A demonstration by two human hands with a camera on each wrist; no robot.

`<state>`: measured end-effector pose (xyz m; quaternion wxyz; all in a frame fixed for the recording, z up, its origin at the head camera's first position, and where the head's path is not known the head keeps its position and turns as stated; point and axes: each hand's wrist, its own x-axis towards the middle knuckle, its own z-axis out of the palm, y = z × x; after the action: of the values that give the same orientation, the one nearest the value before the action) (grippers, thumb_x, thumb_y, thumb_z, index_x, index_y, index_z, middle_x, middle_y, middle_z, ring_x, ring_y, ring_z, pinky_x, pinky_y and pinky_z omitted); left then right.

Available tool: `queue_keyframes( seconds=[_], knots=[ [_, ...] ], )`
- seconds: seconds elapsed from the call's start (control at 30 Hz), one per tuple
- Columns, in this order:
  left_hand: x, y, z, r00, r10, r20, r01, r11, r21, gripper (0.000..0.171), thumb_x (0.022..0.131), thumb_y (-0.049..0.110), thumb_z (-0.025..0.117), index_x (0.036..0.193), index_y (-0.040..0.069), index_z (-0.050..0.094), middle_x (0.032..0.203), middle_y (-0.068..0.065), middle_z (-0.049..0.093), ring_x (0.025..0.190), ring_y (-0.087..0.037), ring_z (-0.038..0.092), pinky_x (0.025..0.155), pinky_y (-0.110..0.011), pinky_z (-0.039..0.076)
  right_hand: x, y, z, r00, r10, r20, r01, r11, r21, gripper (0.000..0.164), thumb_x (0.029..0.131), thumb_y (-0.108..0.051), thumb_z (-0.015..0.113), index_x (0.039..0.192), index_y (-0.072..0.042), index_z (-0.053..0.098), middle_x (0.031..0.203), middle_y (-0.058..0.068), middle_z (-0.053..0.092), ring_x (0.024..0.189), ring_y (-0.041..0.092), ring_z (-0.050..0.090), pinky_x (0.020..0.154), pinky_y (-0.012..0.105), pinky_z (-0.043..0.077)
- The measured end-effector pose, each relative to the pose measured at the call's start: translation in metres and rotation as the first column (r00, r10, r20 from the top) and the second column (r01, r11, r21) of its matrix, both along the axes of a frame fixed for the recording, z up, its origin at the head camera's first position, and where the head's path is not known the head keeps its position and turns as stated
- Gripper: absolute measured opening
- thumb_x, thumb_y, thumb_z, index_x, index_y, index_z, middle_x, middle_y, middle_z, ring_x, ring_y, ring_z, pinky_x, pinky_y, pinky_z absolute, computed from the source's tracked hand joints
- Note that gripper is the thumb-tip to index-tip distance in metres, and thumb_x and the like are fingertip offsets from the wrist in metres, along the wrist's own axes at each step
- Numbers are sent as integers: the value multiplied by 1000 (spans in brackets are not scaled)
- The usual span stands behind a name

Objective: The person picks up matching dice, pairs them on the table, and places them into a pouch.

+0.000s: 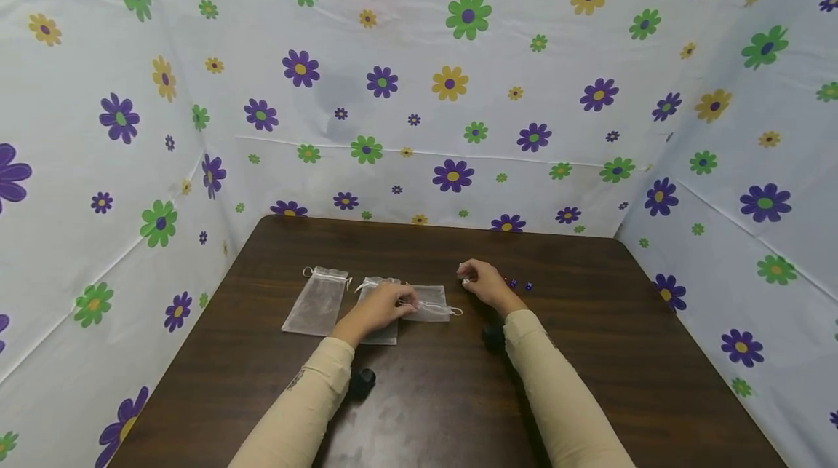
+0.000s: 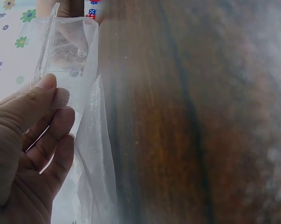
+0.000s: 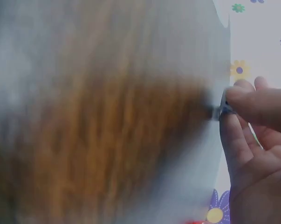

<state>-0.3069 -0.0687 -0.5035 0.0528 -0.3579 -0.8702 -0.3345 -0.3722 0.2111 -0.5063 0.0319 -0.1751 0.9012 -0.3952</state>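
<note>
My left hand [image 1: 382, 306] pinches a sheer white drawstring bag [image 1: 430, 295] between thumb and fingers; in the left wrist view the bag's mesh [image 2: 70, 46] stands up past the fingertips. To its right, my right hand [image 1: 486, 283] pinches a small die [image 3: 226, 108] between thumb and forefinger; fingers partly hide it. A small white die [image 1: 465, 281] shows at those fingertips in the head view. Beside the right wrist lie blue dice [image 1: 529, 285] and a partly hidden red die [image 2: 90, 16]. Under the left hand is a second sheer bag [image 1: 381, 335].
Another sheer drawstring bag [image 1: 316, 304] lies flat at the left on the dark wooden table [image 1: 432, 395]. Flower-printed white sheeting [image 1: 406, 184] stands along the table's back and both sides. Black devices [image 1: 362, 384] sit under the wrists.
</note>
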Motion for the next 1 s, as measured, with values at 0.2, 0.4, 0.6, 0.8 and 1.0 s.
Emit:
queue_keyframes(
  seconds=[0.2, 0.4, 0.6, 0.8, 1.0],
  knots=[
    [-2, 0, 0, 1000, 8, 13, -7, 1000, -7, 6, 90, 11, 77, 92, 12, 72, 87, 3, 72, 83, -11, 67, 79, -31, 54, 0, -7, 0, 998, 60, 32, -61, 998, 24, 25, 87, 17, 66, 104, -2, 67, 101, 11, 67, 97, 28, 64, 92, 45, 52],
    [0, 0, 0, 1000, 17, 10, -17, 1000, -14, 6, 90, 11, 77, 92, 12, 72, 87, 3, 72, 83, -12, 67, 79, -31, 54, -2, -6, -3, 997, 77, 28, -78, 996, 32, 26, 86, 16, 67, 104, -2, 67, 100, 10, 67, 94, 25, 63, 90, 43, 53],
    [1, 0, 0, 1000, 20, 21, -20, 1000, -17, 5, 90, 10, 77, 92, 11, 72, 87, 3, 71, 83, -12, 66, 78, -32, 54, -5, 5, -2, 987, 153, 53, -153, 988, -2, 25, 91, 9, 68, 114, 0, 64, 112, 15, 67, 103, 29, 63, 95, 44, 51],
    [0, 1, 0, 1000, 19, -5, -19, 1000, -22, 6, 89, 10, 77, 91, 11, 71, 86, 2, 72, 83, -12, 66, 77, -31, 54, -7, 14, 5, 993, 106, 58, -101, 991, -84, 27, 94, 9, 64, 120, 3, 62, 116, 19, 66, 108, 34, 62, 98, 47, 50],
    [1, -1, 1, 999, 31, -8, -32, 999, -30, 7, 89, 10, 78, 92, 11, 71, 87, 1, 72, 82, -13, 66, 77, -31, 54, -18, 12, 7, 999, -6, 41, 13, 987, -157, 25, 94, 11, 61, 118, 4, 61, 117, 22, 65, 109, 36, 61, 98, 47, 50]
  ],
)
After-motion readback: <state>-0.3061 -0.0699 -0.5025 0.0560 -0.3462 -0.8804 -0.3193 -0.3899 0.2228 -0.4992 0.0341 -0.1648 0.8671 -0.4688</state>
